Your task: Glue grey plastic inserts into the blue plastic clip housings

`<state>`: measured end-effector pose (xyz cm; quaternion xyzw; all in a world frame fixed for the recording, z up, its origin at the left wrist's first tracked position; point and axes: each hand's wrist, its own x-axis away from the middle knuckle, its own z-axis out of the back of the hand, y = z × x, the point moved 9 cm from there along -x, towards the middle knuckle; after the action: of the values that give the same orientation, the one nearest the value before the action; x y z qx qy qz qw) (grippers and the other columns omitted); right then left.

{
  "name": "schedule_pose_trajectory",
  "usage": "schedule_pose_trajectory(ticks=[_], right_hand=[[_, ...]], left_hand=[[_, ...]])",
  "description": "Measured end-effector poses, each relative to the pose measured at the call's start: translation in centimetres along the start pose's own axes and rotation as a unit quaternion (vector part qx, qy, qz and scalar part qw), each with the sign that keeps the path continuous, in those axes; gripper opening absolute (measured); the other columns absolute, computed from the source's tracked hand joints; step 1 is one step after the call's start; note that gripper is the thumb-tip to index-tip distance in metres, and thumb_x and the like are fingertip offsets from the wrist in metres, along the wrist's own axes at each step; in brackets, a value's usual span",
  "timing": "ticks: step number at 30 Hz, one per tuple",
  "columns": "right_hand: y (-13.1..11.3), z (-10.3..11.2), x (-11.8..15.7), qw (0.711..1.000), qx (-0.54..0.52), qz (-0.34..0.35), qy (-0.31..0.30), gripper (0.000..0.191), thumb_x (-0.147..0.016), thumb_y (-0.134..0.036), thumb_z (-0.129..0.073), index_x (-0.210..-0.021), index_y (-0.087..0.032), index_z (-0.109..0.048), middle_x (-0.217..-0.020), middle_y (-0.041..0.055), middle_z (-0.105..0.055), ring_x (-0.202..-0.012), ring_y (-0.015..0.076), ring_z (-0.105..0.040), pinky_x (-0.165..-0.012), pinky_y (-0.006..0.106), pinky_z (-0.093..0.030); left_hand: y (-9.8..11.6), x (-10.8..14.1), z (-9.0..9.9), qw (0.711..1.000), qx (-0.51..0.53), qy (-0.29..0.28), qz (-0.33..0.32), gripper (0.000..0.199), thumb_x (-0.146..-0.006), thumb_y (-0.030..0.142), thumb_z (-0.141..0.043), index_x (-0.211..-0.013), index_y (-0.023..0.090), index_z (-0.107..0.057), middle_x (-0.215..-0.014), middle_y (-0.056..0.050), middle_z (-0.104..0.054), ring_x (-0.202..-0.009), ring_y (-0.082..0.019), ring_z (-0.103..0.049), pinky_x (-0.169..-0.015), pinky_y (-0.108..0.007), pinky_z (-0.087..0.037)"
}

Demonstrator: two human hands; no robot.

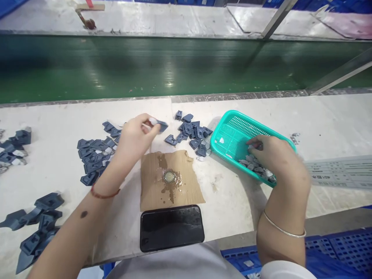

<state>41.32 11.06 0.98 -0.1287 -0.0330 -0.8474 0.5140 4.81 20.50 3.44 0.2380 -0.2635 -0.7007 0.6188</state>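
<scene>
Pinched in the fingers of my left hand (141, 131) is a dark blue-grey plastic piece (163, 125), held above the table with something whitish at the fingertips. My right hand (267, 151) reaches into a green basket (229, 153), its fingers bent together over small grey-white pieces (255, 166); what they grip, if anything, is hidden. Between the hands lies a pile of dark plastic pieces (192, 130). Below it, brown cardboard (151, 186) bears wet stains and a small round object (169, 176).
A black phone (172, 228) lies at the table's front edge. More dark pieces (93, 155) are piled beside my left forearm, with further groups at far left. A green conveyor belt (168, 66) runs behind the table. A printed sheet (343, 172) lies right of my right wrist.
</scene>
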Motion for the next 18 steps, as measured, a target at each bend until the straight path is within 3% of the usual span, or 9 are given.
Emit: schedule_pose_trajectory(ticks=[3, 6, 9, 12, 14, 16, 18], right_hand=[[-0.4, 0.2, 0.1, 1.000, -0.024, -0.001, -0.001, 0.033, -0.086, -0.011, -0.057, -0.111, -0.014, -0.078, -0.106, 0.0142, -0.078, -0.099, 0.0299, -0.071, -0.081, 0.036, -0.050], [-0.8, 0.8, 0.3, 0.999, -0.053, -0.001, 0.014, 0.032, -0.090, -0.016, -0.058, -0.116, -0.014, -0.077, -0.101, 0.0136, -0.078, -0.088, 0.0265, -0.070, -0.075, 0.035, -0.048], [-1.0, 1.4, 0.6, 0.992, -0.119, -0.012, 0.029, 0.030, -0.094, -0.025, -0.060, -0.117, -0.017, -0.078, -0.091, 0.0106, -0.078, -0.075, 0.0219, -0.068, -0.066, 0.034, -0.046], [-1.3, 1.9, 1.0, 0.971, -0.235, -0.012, 0.047, 0.026, -0.091, -0.029, -0.066, -0.113, -0.023, -0.080, -0.084, 0.0075, -0.078, -0.078, 0.0215, -0.069, -0.066, 0.033, -0.047], [-1.6, 2.2, 1.3, 0.956, -0.286, -0.003, 0.067, 0.025, -0.087, -0.030, -0.071, -0.109, -0.026, -0.081, -0.081, 0.0065, -0.078, -0.082, 0.0226, -0.070, -0.070, 0.035, -0.049], [-1.6, 2.5, 1.6, 0.939, -0.333, 0.000, 0.087, 0.026, -0.081, -0.028, -0.075, -0.106, -0.027, -0.083, -0.081, 0.0063, -0.078, -0.084, 0.0238, -0.071, -0.074, 0.037, -0.051], [-1.3, 2.5, 1.8, 0.917, -0.386, -0.006, 0.096, 0.027, -0.076, -0.024, -0.078, -0.103, -0.026, -0.084, -0.082, 0.0064, -0.078, -0.086, 0.0253, -0.073, -0.081, 0.041, -0.054]], left_hand=[[-1.3, 1.8, 3.1, 0.999, 0.011, 0.036, -0.008, 0.011, -0.083, 0.034, -0.068, -0.080, 0.023, -0.067, -0.070, -0.001, -0.064, -0.068, -0.020, -0.059, -0.064, -0.032, -0.043], [-3.0, 3.8, 4.9, 0.998, 0.049, 0.047, -0.007, 0.012, -0.080, 0.037, -0.074, -0.084, 0.026, -0.071, -0.075, -0.001, -0.069, -0.072, -0.021, -0.061, -0.069, -0.033, -0.048], [-3.9, 5.8, 5.5, 0.994, 0.103, 0.045, 0.000, 0.014, -0.084, 0.038, -0.075, -0.092, 0.027, -0.075, -0.089, -0.001, -0.076, -0.080, -0.021, -0.066, -0.076, -0.035, -0.052], [-3.3, 7.8, 6.0, 0.983, 0.165, 0.064, -0.040, 0.009, -0.088, 0.031, -0.075, -0.096, 0.028, -0.076, -0.101, -0.002, -0.076, -0.095, -0.021, -0.068, -0.087, -0.035, -0.053], [-2.9, 8.7, 6.1, 0.979, 0.185, 0.063, -0.054, 0.008, -0.092, 0.029, -0.071, -0.099, 0.028, -0.075, -0.104, -0.002, -0.075, -0.097, -0.020, -0.067, -0.086, -0.033, -0.053], [-3.2, 9.2, 6.0, 0.981, 0.184, 0.052, -0.045, 0.009, -0.095, 0.031, -0.067, -0.100, 0.026, -0.073, -0.102, -0.003, -0.074, -0.094, -0.020, -0.068, -0.082, -0.033, -0.053], [-3.9, 9.4, 6.4, 0.990, 0.119, 0.067, -0.032, 0.013, -0.096, 0.036, -0.064, -0.095, 0.024, -0.069, -0.100, -0.005, -0.072, -0.092, -0.021, -0.068, -0.080, -0.034, -0.054]])
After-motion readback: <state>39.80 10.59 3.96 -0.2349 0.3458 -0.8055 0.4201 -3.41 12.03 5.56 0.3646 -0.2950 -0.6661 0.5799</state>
